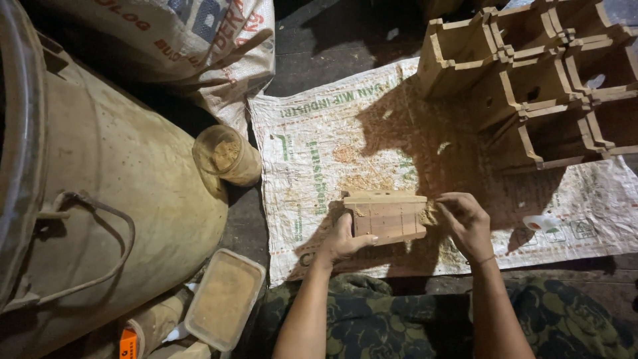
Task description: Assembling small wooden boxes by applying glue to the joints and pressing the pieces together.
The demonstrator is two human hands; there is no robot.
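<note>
Now | left hand (342, 242) grips pale slatted wooden box (387, 215) | right hand (465, 223) pinches its sawdust-dusted end

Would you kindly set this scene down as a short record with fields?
Left hand: left hand grips the left end of a small wooden box
Right hand: right hand pinches sawdust-like material at the box's right end
Surface: printed woven sack spread flat, strewn with sawdust
Upper right: stack of empty wooden boxes
Left: large metal drum, round plastic jar, rectangular tub of brown powder
</note>
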